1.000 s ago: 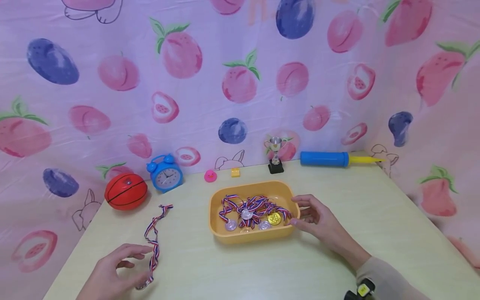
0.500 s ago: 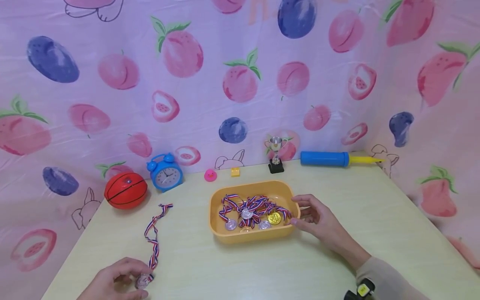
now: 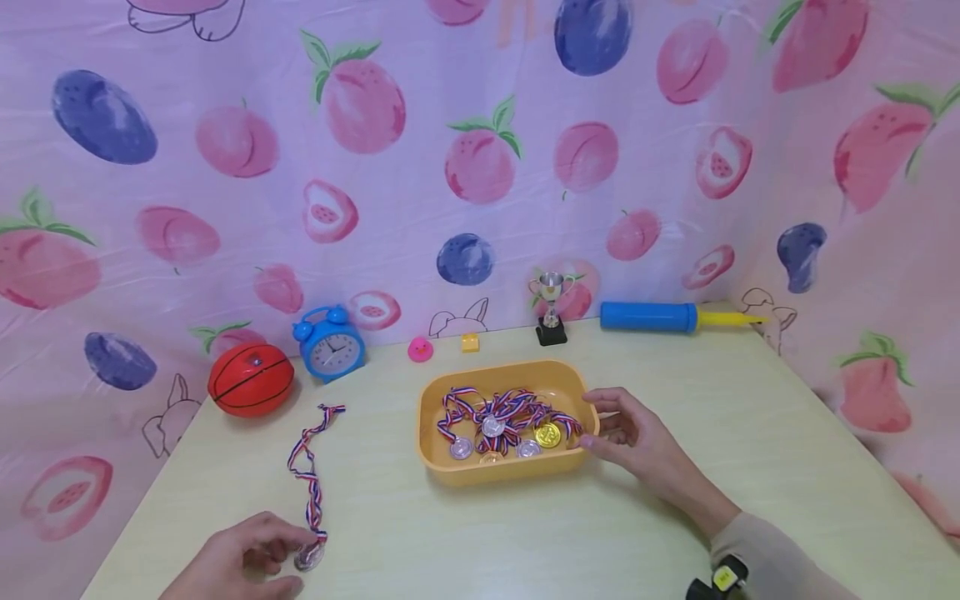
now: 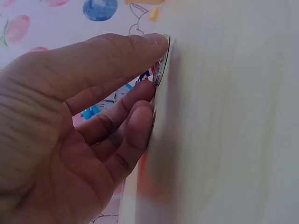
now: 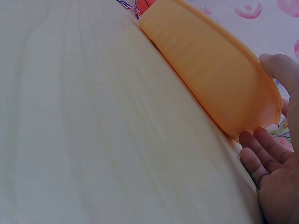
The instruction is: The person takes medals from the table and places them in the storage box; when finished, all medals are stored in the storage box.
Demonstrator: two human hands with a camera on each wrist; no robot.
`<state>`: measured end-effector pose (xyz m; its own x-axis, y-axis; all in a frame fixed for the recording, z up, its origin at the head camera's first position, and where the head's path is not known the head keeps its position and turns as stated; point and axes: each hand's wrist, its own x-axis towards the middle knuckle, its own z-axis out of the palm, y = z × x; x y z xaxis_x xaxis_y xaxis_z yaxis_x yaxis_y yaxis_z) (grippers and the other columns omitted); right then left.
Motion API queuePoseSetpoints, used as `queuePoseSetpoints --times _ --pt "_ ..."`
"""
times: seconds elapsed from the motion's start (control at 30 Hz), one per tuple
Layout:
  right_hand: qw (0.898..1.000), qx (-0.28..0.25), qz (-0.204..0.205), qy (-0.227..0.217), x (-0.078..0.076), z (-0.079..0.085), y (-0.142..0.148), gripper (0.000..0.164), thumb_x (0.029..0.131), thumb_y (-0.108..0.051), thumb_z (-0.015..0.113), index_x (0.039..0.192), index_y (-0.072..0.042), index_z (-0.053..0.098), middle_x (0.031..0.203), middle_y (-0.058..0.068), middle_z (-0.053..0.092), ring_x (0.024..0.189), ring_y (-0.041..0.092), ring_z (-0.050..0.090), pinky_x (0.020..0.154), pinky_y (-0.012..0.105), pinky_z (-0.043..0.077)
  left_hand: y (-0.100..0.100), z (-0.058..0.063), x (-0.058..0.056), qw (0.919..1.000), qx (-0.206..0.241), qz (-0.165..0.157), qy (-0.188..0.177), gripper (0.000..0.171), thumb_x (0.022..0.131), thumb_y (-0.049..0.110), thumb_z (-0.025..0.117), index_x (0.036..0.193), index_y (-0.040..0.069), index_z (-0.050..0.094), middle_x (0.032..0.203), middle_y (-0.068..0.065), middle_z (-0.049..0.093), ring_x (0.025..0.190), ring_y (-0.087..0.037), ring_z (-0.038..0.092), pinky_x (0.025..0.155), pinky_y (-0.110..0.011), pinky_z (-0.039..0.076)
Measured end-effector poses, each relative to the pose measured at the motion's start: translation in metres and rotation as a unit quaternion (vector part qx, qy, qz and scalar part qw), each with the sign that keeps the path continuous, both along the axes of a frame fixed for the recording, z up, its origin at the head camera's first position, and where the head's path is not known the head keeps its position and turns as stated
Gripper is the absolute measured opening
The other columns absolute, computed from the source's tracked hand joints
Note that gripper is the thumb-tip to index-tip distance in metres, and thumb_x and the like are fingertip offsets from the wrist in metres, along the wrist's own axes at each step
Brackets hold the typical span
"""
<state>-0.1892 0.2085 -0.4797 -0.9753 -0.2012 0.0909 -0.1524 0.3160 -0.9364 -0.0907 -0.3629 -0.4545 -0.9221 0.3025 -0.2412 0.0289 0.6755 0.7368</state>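
Note:
My left hand (image 3: pixel 238 557) is low on the left, beside a silver-coloured medal (image 3: pixel 309 557) on the table. Its index fingertip touches the medal; the thumb lies a little apart, nearer to me. The medal's striped ribbon (image 3: pixel 313 500) stretches away across the tabletop, loosely twisted. In the left wrist view, the medal (image 4: pixel 161 63) shows edge-on between thumb and curled fingers (image 4: pixel 140 123). My right hand (image 3: pixel 637 437) holds the right end of a yellow plastic basin (image 3: pixel 480 477), thumb and fingers around it. Inside are several medals (image 3: pixel 492 426) and tangled ribbons.
Along the back stand a red ball (image 3: pixel 251 380), a blue alarm clock (image 3: pixel 330 343), a pink duck-like toy (image 3: pixel 420 349), a small yellow block (image 3: pixel 470 342), a trophy cup (image 3: pixel 551 308) and a blue pump (image 3: pixel 648 317). A fruit-print cloth (image 3: pixel 405 208) hangs behind.
The left hand has shifted slightly right, and the medal beside it has slid right on the table. The right hand and the basin have stayed put.

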Motion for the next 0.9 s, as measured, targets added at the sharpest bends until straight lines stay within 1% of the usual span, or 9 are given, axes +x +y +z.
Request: queuePoseSetpoints --times 0.1,0.17,0.2,0.3,0.4,0.47,0.57,0.77,0.9 --pt "1.0 0.001 -0.001 0.0 0.0 0.0 -0.001 0.058 0.101 -0.028 0.085 0.152 -0.024 0.057 0.149 0.012 0.064 0.124 0.032 0.065 0.096 0.025 0.058 0.007 0.0 0.0 0.9998 -0.007 0.016 0.008 0.038 0.089 0.019 0.095 0.123 0.013 0.078 0.104 -0.005 0.065 0.092 -0.014 0.061 0.075 -0.023 0.056" --pt "1.0 0.001 -0.002 -0.001 0.0 0.0 -0.002 0.058 0.101 -0.028 0.085 0.152 -0.024 0.057 0.149 0.012 0.064 0.124 0.032 0.065 0.096 0.025 0.058 0.011 0.0 -0.001 0.9995 -0.011 0.027 0.006 0.041 0.088 0.019 0.096 0.122 0.012 0.074 0.102 -0.004 0.065 0.091 -0.015 0.06 0.073 -0.023 0.054" --pt "1.0 0.0 -0.002 -0.001 0.0 0.0 -0.002 0.058 0.101 -0.027 0.085 0.152 -0.024 0.057 0.149 0.012 0.063 0.124 0.032 0.066 0.096 0.025 0.059 0.013 0.001 -0.002 0.9994 -0.014 0.033 0.002 0.045 0.088 0.019 0.096 0.124 0.012 0.071 0.101 -0.004 0.065 0.09 -0.016 0.06 0.072 -0.023 0.053" --pt "1.0 0.001 0.0 -0.003 0.0 -0.001 -0.003 0.059 0.101 -0.028 0.085 0.153 -0.024 0.057 0.15 0.013 0.063 0.125 0.032 0.066 0.096 0.025 0.059 0.016 0.001 -0.003 0.9993 -0.021 0.031 0.003 0.058 0.087 0.02 0.097 0.136 0.015 0.065 0.102 -0.004 0.064 0.089 -0.017 0.06 0.07 -0.024 0.052" --pt "1.0 0.002 0.001 -0.004 0.0 -0.001 -0.002 0.059 0.101 -0.028 0.085 0.153 -0.023 0.057 0.15 0.013 0.063 0.125 0.032 0.066 0.096 0.025 0.059 0.016 0.002 -0.004 0.9996 -0.024 0.016 0.002 0.065 0.088 0.02 0.097 0.145 0.018 0.066 0.104 -0.005 0.063 0.089 -0.018 0.06 0.069 -0.024 0.052" --pt "1.0 0.003 -0.001 -0.002 0.0 -0.001 -0.002 0.059 0.101 -0.028 0.086 0.153 -0.024 0.057 0.15 0.013 0.063 0.124 0.032 0.066 0.096 0.025 0.059 0.016 0.003 -0.005 0.9998 -0.019 0.011 -0.003 0.061 0.088 0.02 0.096 0.143 0.02 0.071 0.104 -0.005 0.062 0.089 -0.018 0.059 0.069 -0.025 0.052" --pt "1.0 0.002 0.0 0.0 -0.001 -0.002 -0.001 0.059 0.101 -0.028 0.086 0.152 -0.024 0.057 0.15 0.012 0.063 0.124 0.032 0.066 0.096 0.025 0.058 0.016 0.005 -0.007 0.9998 -0.015 0.006 0.007 0.048 0.088 0.021 0.097 0.132 0.019 0.078 0.102 -0.006 0.063 0.089 -0.017 0.06 0.07 -0.024 0.053" --pt "1.0 -0.003 0.003 0.0 -0.002 -0.002 0.0 0.058 0.101 -0.029 0.086 0.152 -0.025 0.057 0.149 0.012 0.063 0.125 0.033 0.066 0.097 0.026 0.058 0.015 0.007 -0.006 0.9992 -0.014 0.001 0.037 0.038 0.086 0.022 0.098 0.118 0.016 0.079 0.097 -0.004 0.063 0.087 -0.012 0.059 0.072 -0.024 0.055" --pt "1.0 -0.005 0.002 0.0 -0.001 -0.003 0.001 0.058 0.101 -0.03 0.086 0.152 -0.025 0.058 0.149 0.012 0.064 0.124 0.032 0.066 0.097 0.026 0.058 0.018 0.008 -0.006 0.9994 -0.021 0.018 0.019 0.037 0.085 0.019 0.098 0.115 0.015 0.078 0.096 -0.005 0.063 0.09 -0.017 0.06 0.072 -0.025 0.056"
